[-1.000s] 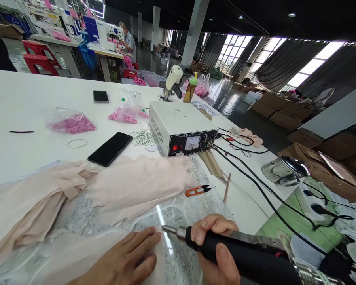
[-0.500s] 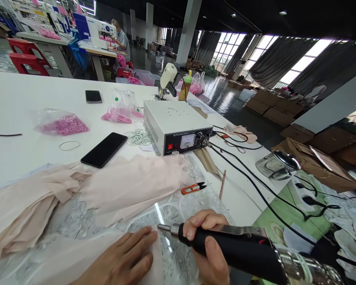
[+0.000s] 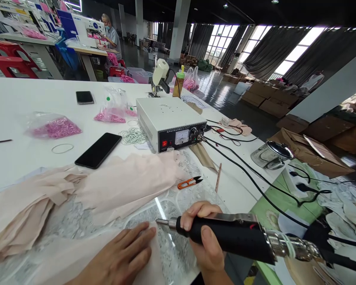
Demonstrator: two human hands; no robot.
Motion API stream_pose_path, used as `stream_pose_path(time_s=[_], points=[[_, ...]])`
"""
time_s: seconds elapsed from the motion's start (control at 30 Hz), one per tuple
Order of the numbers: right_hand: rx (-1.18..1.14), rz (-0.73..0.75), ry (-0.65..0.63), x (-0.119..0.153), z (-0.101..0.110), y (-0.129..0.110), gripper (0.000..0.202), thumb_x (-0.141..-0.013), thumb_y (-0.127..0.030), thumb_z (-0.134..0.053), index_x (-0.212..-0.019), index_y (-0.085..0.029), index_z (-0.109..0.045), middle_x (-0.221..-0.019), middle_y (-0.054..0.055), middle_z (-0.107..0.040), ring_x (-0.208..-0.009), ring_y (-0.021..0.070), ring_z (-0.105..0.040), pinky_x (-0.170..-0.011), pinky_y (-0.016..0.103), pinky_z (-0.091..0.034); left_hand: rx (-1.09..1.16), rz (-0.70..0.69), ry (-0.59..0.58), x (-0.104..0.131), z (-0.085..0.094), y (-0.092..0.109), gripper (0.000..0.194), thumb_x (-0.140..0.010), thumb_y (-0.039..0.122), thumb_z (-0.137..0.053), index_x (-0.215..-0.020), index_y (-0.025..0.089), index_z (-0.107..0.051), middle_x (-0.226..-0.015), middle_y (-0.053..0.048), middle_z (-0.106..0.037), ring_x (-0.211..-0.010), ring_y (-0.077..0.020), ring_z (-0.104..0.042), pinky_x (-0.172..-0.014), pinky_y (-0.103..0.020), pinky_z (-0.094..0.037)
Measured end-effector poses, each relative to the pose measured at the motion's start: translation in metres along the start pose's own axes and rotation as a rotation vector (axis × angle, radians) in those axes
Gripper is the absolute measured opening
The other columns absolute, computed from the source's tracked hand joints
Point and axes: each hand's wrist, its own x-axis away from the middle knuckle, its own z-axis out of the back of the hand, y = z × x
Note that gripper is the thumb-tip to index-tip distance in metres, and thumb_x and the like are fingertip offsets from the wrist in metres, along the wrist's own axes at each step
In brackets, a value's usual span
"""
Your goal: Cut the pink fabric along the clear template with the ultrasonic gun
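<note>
My right hand [image 3: 206, 237] is wrapped round a black handheld tool [image 3: 234, 237] with a metal tip pointing left. That tip sits beside the upper right corner of a thin pale pink fabric piece [image 3: 156, 257]. Flat on the fabric lies my left hand [image 3: 121, 253], its fingers stretched out, just left of the tip. Under both is a marbled grey mat [image 3: 178, 259]. More pale pink fabric [image 3: 133, 182] lies beyond my hands, with a folded pile [image 3: 26, 209] at the left. Orange thread snips [image 3: 190, 182] rest above the tool.
A white control box [image 3: 172, 118] with black cables stands mid-table. Around it are a black phone [image 3: 98, 150], a smaller phone [image 3: 84, 97], bags of pink pieces [image 3: 55, 126], rubber bands [image 3: 133, 135] and a metal cup [image 3: 271, 155]. A person [image 3: 111, 35] sits at a sewing machine behind.
The view has shifted, so the table items appear slightly farther left. The tool's rear end shows higher in view, and its tip remains near the fabric corner. My left hand stays flat.
</note>
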Motion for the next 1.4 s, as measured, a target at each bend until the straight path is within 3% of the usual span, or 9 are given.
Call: stream_pose_path(time_s=[0.23, 0.4, 0.63, 0.97, 1.2, 1.4], points=[[-0.021, 0.022, 0.045, -0.003, -0.001, -0.004, 0.013, -0.092, -0.036, -0.058, -0.098, -0.024, -0.060, -0.087, -0.001, -0.056, -0.059, 0.0109, -0.061, -0.056, 0.028, -0.053, 0.042, 0.006, -0.003, 0.000, 0.004, -0.001, 0.040, -0.080, 0.004, -0.054, -0.116, 0.021, -0.063, -0.139, -0.006, -0.063, -0.137, -0.0217, -0.050, -0.108, -0.029, -0.046], [0.010, 0.009, 0.023, -0.001, -0.001, -0.005, 0.015, -0.092, -0.039, -0.059, -0.098, -0.025, -0.059, -0.086, 0.000, -0.056, -0.057, 0.0121, -0.060, -0.055, 0.030, -0.053, 0.017, -0.007, -0.015, 0.003, 0.001, -0.001, 0.052, -0.075, -0.004, -0.051, -0.120, 0.020, -0.062, -0.145, -0.006, -0.059, -0.137, -0.0226, -0.050, -0.107, -0.031, -0.048], [0.020, 0.013, 0.024, -0.001, -0.001, -0.003, 0.014, -0.093, -0.038, -0.059, -0.097, -0.025, -0.059, -0.086, 0.000, -0.056, -0.058, 0.0120, -0.060, -0.055, 0.030, -0.054, -0.034, 0.009, -0.012, 0.004, 0.001, 0.000, 0.071, -0.076, -0.006, -0.046, -0.144, 0.015, -0.050, -0.147, -0.005, -0.056, -0.135, -0.0192, -0.052, -0.112, -0.026, -0.042], [0.029, 0.020, 0.026, -0.002, -0.004, -0.003, 0.015, -0.093, -0.039, -0.059, -0.097, -0.025, -0.059, -0.087, 0.000, -0.056, -0.057, 0.0114, -0.060, -0.054, 0.030, -0.054, -0.072, -0.040, -0.057, 0.008, -0.002, -0.002, 0.077, -0.075, -0.004, -0.046, -0.149, 0.018, -0.046, -0.155, -0.003, -0.047, -0.141, -0.0224, -0.046, -0.112, -0.032, -0.042], [0.055, 0.017, 0.030, 0.002, 0.000, -0.010, 0.015, -0.092, -0.039, -0.057, -0.096, -0.025, -0.058, -0.083, 0.000, -0.056, -0.055, 0.0126, -0.060, -0.053, 0.031, -0.052, -0.010, 0.068, -0.067, 0.009, -0.005, 0.005, 0.080, -0.074, -0.007, -0.049, -0.147, 0.024, -0.047, -0.153, -0.003, -0.050, -0.139, -0.0237, -0.049, -0.113, -0.037, -0.042], [0.045, -0.002, -0.002, 0.006, 0.003, -0.016, 0.015, -0.092, -0.039, -0.058, -0.097, -0.025, -0.060, -0.084, 0.001, -0.056, -0.055, 0.0129, -0.059, -0.053, 0.031, -0.052, 0.023, 0.071, -0.037, 0.009, -0.008, 0.005, 0.076, -0.077, -0.005, -0.049, -0.147, 0.025, -0.048, -0.152, -0.003, -0.050, -0.139, -0.0234, -0.048, -0.114, -0.035, -0.041]])
